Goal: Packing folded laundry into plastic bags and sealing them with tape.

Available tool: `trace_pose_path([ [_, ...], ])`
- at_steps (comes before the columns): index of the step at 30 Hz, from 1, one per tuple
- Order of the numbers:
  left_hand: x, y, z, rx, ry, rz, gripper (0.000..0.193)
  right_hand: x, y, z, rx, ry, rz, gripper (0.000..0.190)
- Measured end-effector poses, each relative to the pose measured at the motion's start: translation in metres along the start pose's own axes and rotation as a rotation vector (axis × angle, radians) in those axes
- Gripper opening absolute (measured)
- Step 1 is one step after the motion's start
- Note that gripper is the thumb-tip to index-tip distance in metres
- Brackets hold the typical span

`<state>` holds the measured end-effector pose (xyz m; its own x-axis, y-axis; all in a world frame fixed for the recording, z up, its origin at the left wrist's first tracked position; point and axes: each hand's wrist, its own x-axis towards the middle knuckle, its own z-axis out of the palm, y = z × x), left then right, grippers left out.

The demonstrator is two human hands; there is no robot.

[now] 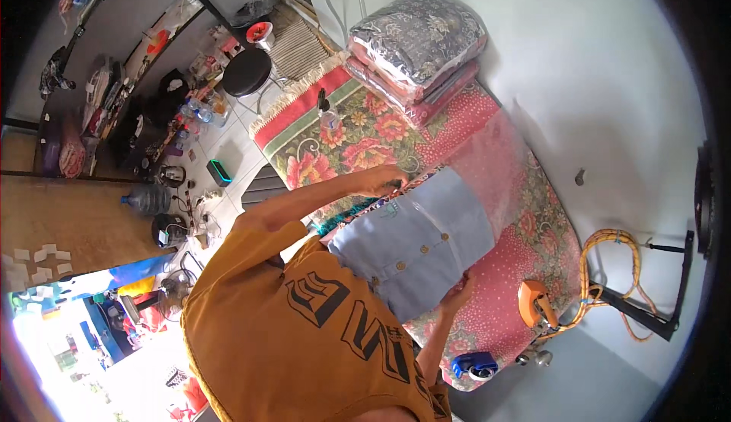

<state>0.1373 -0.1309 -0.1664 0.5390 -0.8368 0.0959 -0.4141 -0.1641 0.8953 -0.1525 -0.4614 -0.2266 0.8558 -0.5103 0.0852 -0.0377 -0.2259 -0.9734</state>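
A folded light-blue garment with buttons [417,239] lies on the ironing table, which is covered with a floral cloth [365,153]. Clear plastic film [491,159] stretches from its far end, and a strip of it shows across the front. My left hand [382,181] is at the garment's upper left edge, its fingers bent on the edge of the plastic or the patterned cloth under it. My right hand [458,293] holds the opposite edge, with the fingertips partly hidden under the garment.
Plastic-wrapped folded textiles [420,39] are stacked at the far end. A spray bottle [328,112] stands on the cloth. An orange iron [535,306] with its hose and a blue tape dispenser [474,365] are at the right. A black round stool [247,72] stands beyond the table.
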Motion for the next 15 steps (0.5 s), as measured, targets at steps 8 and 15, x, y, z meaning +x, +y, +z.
trace_pose_path([
  [8, -0.006, -0.004, 0.020, -0.051, 0.105, -0.147, 0.019, -0.009, 0.002, 0.020, 0.270, 0.183, 0.223, 0.033],
  [15, -0.006, -0.029, 0.041, 0.076, 0.247, -0.122, 0.040, -0.013, 0.023, 0.003, 0.016, 0.067, 0.237, 0.038],
])
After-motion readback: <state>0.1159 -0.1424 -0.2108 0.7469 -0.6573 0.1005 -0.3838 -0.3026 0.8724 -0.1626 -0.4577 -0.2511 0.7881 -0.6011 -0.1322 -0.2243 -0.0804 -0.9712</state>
